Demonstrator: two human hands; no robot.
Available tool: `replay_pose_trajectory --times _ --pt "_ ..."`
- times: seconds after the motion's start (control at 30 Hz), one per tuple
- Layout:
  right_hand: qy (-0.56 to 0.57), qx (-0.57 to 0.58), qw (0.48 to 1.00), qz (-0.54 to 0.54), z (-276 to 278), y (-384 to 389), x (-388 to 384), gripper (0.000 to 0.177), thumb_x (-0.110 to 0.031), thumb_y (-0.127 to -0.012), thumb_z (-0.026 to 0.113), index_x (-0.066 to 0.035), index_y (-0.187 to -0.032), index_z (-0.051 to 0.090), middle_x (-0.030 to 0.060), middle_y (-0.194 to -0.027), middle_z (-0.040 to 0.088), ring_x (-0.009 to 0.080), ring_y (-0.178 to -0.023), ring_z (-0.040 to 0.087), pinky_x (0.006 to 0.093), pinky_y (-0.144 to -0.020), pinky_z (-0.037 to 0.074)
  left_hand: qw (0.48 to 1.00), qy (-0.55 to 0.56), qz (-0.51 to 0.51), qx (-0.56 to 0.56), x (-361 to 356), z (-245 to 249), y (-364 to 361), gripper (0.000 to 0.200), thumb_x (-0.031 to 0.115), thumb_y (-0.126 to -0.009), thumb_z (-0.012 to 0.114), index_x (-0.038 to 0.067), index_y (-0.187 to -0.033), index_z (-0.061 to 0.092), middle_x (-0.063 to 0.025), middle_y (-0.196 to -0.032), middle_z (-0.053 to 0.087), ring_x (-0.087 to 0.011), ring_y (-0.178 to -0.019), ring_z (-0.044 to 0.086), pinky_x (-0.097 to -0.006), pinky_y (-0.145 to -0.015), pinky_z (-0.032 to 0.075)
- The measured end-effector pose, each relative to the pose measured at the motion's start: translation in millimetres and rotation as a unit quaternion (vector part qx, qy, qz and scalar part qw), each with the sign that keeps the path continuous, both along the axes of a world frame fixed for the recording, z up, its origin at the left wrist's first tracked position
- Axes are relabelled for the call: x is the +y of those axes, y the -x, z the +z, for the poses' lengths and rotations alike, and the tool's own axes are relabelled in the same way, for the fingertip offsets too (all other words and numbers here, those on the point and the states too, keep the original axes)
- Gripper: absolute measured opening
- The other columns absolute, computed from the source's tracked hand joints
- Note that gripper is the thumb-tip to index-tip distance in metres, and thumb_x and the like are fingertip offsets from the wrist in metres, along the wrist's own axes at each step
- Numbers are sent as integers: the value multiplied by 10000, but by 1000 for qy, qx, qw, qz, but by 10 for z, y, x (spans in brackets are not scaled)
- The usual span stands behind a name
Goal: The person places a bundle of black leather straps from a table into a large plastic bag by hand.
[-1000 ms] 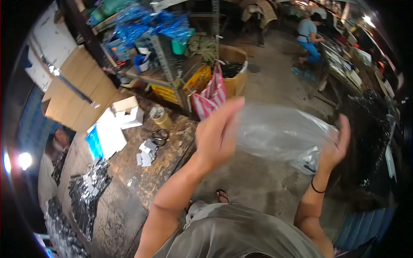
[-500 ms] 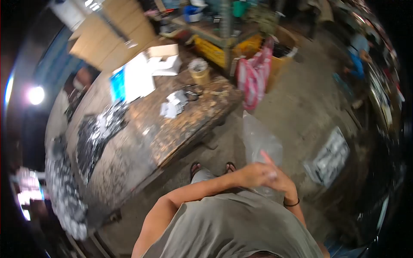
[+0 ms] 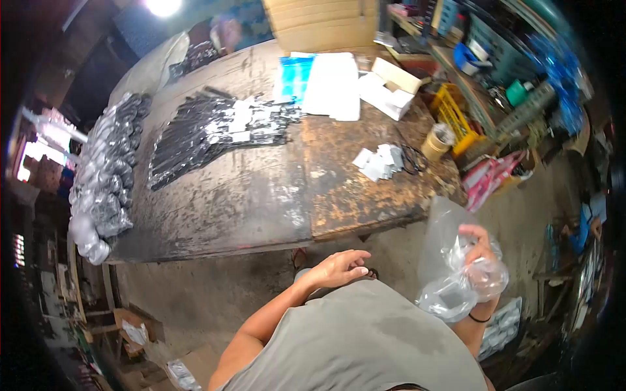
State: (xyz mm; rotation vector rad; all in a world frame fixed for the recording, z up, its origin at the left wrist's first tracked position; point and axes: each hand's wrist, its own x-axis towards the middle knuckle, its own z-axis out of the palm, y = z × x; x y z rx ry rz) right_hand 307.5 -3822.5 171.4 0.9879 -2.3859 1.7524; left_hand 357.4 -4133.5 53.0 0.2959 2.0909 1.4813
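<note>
My right hand (image 3: 481, 264) is closed on a clear plastic bag (image 3: 443, 254), which hangs beside me near the table's right corner. Some of the bag covers its fingers. In front of my torso, my left hand (image 3: 340, 268) is held with its fingers apart and nothing in it. Past it stands the wooden table (image 3: 261, 221). On its right half lie small white cards (image 3: 380, 161), next to black scissors (image 3: 412, 160) and a roll of tape (image 3: 437, 142). A bundle of black packed strips (image 3: 215, 130) is spread on the left half.
Wrapped clear bundles (image 3: 107, 176) line the table's left edge. White sheets (image 3: 332, 85) and an open white box (image 3: 390, 88) lie at the back. A yellow crate (image 3: 456, 117) and a pink-striped bag (image 3: 492, 177) are at the right. A person (image 3: 590, 225) is at far right.
My view has turned left, bringing more of the table in. My hands were together and are now apart. The clear bag has been raised with my right hand.
</note>
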Motion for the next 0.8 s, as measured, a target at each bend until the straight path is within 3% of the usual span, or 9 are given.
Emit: replay_pose_trajectory --times 0.1,0.17,0.33,0.37,0.43,0.5,0.57,0.7,0.8 --pt "63 -114 991 -2 45 412 -826 282 -290 -786 650 -30 -725 560 204 -1122 521 64 -662 472 205 -597 398 1000 0 29 2 -633 -147 65 441 297 -881 561 56 -1245 498 -152 -1082 589 -274 -1010 567 -382 -851 455" --pt "10 -145 989 9 120 732 -1469 244 -252 -772 647 -55 -682 535 218 -1198 511 169 -831 536 272 -767 418 996 28 74 50 -1102 -251 85 427 292 -875 563 72 -1237 510 -144 -1085 590 -269 -1015 568 -378 -854 455" --pt "-38 41 990 128 204 1857 -2663 132 -137 -741 625 -32 -740 547 163 -1132 561 177 -886 551 295 -806 426 966 112 215 92 -2177 -380 -7 408 283 -857 574 59 -1195 533 -146 -1100 591 -274 -990 595 -357 -843 475" --pt "-69 -149 985 49 335 1973 -2894 99 -102 -735 608 -35 -755 538 147 -1102 582 148 -828 545 278 -748 441 963 121 231 65 -2359 -373 -16 406 283 -857 572 56 -1191 534 -147 -1105 590 -276 -992 596 -360 -848 475" --pt "-47 112 989 84 245 2506 -3278 115 -70 -721 585 -32 -764 485 156 -1071 602 133 -798 536 280 -698 448 953 147 256 66 -2635 -425 -79 398 300 -847 573 61 -1164 542 -151 -1043 595 -317 -987 575 -396 -838 458" --pt "-17 150 981 122 229 2965 -3593 127 -64 -719 558 -28 -746 440 177 -1091 588 205 -933 555 296 -814 434 935 213 278 46 -2847 -530 -120 398 299 -848 565 59 -1166 542 -155 -1045 591 -328 -999 561 -401 -850 448" --pt "-51 213 971 92 134 3432 -3786 239 -67 -727 539 40 -941 553 189 -1124 572 262 -1030 547 345 -913 416 924 221 312 20 -2929 -598 -133 401 291 -848 560 56 -1172 538 -158 -1046 588 -334 -994 556 -404 -864 439" --pt "-68 393 916 38 160 3739 -3961 370 -49 -708 557 73 -1057 569 193 -1188 537 316 -1096 523 370 -946 410 879 220 423 4 -2920 -863 -191 434 295 -833 581 50 -1188 527 -183 -1166 513 -357 -1101 480 -422 -924 394" --pt "-98 404 909 -19 -244 3897 -3901 351 -64 -728 583 66 -1054 574 208 -1222 507 336 -1114 510 391 -947 410 809 304 501 48 -2847 -1088 -86 505 308 -823 599 59 -1246 481 -196 -1298 400 -372 -1234 343 -469 -1004 301"
